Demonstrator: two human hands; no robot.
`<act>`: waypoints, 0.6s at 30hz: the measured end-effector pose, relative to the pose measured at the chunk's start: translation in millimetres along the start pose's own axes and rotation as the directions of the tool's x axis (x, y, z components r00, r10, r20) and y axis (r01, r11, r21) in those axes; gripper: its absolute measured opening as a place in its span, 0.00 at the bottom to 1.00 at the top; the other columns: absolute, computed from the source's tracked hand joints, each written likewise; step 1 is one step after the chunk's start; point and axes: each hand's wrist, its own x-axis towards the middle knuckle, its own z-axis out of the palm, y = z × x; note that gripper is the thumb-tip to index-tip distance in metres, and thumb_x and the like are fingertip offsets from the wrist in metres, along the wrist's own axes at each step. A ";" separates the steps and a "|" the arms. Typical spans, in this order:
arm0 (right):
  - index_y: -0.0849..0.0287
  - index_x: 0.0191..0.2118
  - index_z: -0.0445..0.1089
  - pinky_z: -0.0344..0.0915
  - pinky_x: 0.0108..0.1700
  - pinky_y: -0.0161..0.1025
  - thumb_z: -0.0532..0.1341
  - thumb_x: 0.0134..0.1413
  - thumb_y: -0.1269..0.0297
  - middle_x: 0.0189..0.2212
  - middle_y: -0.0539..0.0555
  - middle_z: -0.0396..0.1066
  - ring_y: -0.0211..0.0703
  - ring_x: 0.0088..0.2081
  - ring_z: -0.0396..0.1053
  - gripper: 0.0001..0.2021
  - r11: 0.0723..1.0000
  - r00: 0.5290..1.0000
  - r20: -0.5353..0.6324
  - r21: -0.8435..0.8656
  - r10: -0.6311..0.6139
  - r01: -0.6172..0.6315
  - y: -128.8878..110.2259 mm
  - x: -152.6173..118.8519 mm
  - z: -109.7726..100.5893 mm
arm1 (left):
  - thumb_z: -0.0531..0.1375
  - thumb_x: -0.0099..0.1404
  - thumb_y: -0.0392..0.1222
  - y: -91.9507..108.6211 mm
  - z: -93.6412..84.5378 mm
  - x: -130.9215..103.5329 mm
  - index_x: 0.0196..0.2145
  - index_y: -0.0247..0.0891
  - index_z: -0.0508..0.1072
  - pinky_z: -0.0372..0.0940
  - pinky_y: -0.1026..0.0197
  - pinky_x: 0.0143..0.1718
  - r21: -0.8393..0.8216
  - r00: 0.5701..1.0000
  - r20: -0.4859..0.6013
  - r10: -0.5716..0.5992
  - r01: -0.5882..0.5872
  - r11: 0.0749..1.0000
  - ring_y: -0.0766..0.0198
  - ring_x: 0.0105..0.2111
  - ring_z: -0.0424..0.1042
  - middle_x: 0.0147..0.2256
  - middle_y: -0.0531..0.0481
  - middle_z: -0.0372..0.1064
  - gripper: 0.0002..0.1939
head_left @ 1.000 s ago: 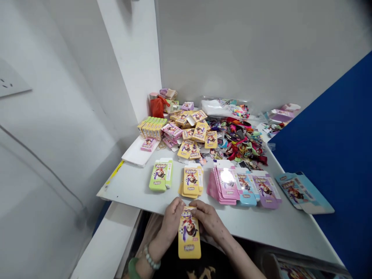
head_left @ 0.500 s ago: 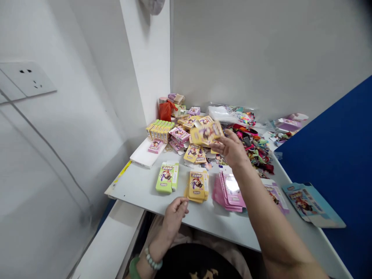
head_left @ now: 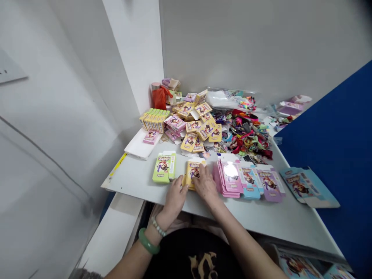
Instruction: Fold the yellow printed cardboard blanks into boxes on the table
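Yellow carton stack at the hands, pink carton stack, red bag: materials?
Yellow carton stack: likely printed paperboard, from its thin flaps; finish unclear.
Pink carton stack: apparently paperboard too, layered thin edges; glossy, given bright glare.
Red bag: probably thin plastic, crinkled; sheen uncertain.

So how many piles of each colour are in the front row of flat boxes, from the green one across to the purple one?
Green pile: 1
Yellow pile: 1
Pink pile: 1
Blue pile: 1
Purple pile: 1
Total: 5
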 end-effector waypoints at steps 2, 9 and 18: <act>0.67 0.68 0.55 0.61 0.60 0.53 0.55 0.62 0.65 0.63 0.73 0.59 0.61 0.60 0.64 0.30 1.000 1.000 -0.002 -0.028 0.008 -0.008 2.3 -1.9 2.6 | 0.54 0.67 0.44 7.9 3.0 5.9 0.59 0.36 0.72 0.64 0.47 0.56 0.136 0.998 0.059 0.012 -0.020 0.990 0.46 0.53 0.70 0.52 0.35 0.72 0.24; 0.67 0.66 0.59 0.58 0.63 0.56 0.54 0.65 0.64 0.65 0.72 0.58 0.64 0.64 0.60 0.26 0.989 0.998 -0.044 -0.141 -0.052 0.045 -1.1 -15.2 3.5 | 0.51 0.70 0.48 8.3 7.4 6.5 0.63 0.36 0.67 0.64 0.48 0.55 0.249 0.994 0.108 0.003 -0.030 0.968 0.47 0.53 0.70 0.54 0.35 0.70 0.27; 0.65 0.65 0.63 0.56 0.63 0.65 0.56 0.63 0.65 0.67 0.73 0.56 0.70 0.68 0.54 0.26 0.984 0.959 -0.230 0.019 -0.167 0.176 -6.1 -22.8 5.7 | 0.66 0.55 0.47 -1.5 8.6 4.9 0.46 0.38 0.78 0.62 0.49 0.56 -0.374 0.988 -0.138 -0.075 0.018 0.927 0.47 0.49 0.69 0.45 0.40 0.73 0.21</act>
